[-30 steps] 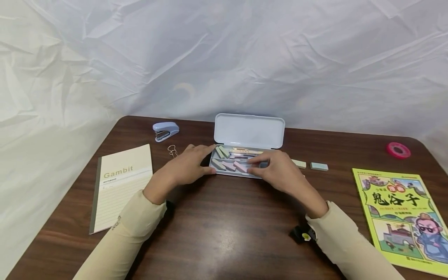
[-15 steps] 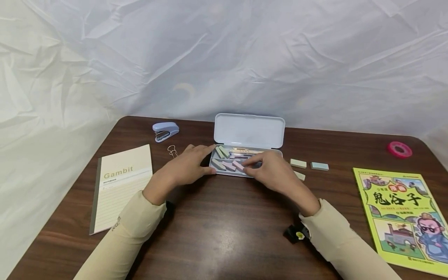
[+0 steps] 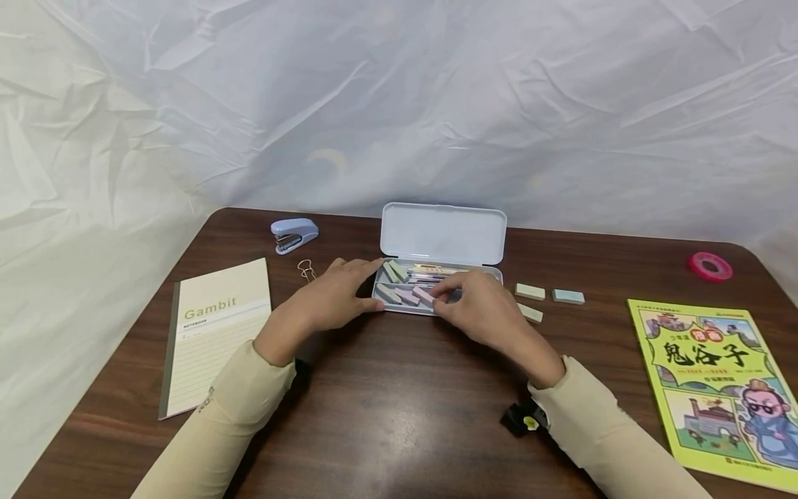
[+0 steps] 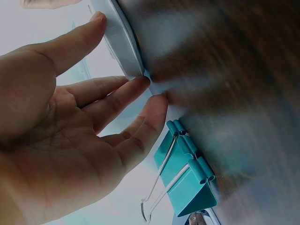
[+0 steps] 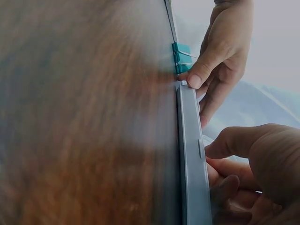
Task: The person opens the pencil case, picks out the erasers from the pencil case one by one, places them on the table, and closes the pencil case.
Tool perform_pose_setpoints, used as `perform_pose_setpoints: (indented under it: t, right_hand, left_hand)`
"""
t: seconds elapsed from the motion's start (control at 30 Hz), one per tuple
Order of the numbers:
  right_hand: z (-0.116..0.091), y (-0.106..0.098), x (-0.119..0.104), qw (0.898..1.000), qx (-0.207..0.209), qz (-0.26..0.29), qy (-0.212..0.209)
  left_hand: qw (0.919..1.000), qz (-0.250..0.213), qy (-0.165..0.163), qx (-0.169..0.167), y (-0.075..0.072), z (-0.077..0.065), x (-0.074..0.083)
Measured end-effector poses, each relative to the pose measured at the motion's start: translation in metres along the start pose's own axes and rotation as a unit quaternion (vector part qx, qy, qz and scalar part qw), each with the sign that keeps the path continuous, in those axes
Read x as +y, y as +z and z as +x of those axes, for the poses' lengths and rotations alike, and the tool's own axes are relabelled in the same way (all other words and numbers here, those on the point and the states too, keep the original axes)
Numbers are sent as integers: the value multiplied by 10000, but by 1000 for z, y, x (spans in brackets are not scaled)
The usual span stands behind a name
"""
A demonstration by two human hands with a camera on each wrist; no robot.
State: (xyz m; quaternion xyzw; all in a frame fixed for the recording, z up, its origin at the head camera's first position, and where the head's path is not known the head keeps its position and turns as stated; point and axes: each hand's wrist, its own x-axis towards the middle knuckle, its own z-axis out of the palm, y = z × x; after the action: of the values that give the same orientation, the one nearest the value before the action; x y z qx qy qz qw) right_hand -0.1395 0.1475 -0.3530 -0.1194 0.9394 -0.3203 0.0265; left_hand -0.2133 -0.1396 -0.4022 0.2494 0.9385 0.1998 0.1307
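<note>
An open pale blue pencil case (image 3: 442, 232) stands with its lid raised. My left hand (image 3: 339, 291) rests at the case's left end, thumb by the front rim and index finger by the back corner. In the left wrist view its fingers (image 4: 136, 86) are loosely extended. My right hand (image 3: 476, 305) reaches into the front compartment. Its thumb and index finger pinch the right end of a pink block-shaped eraser (image 3: 423, 296). Several more pastel erasers (image 3: 389, 294) lie left of it and in the rear compartment, beside slim pens (image 3: 430, 274). The right hand hides the case's right part.
Right of the case lie two pale green erasers (image 3: 530, 292) and a blue one (image 3: 569, 296). A stapler (image 3: 294, 234), a teal binder clip (image 4: 185, 166) and a notebook (image 3: 218, 333) are on the left. A comic book (image 3: 711, 388) and pink tape roll (image 3: 710, 266) are on the right.
My right hand has moved slightly left within the case, and the pink eraser has shifted left with it. The pale green erasers outside now show more. The left hand has stayed put.
</note>
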Motion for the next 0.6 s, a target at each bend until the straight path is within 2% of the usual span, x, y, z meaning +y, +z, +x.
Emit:
perform_pose_setpoints:
  t: [0.33, 0.6]
  right_hand:
    - [0, 0, 1, 9998, 67, 97, -169]
    - [-1, -10, 4, 9997, -99, 212, -46]
  left_hand:
    - [10000, 31, 68, 57, 1, 0, -1]
    - [9999, 23, 97, 30, 1, -2, 0]
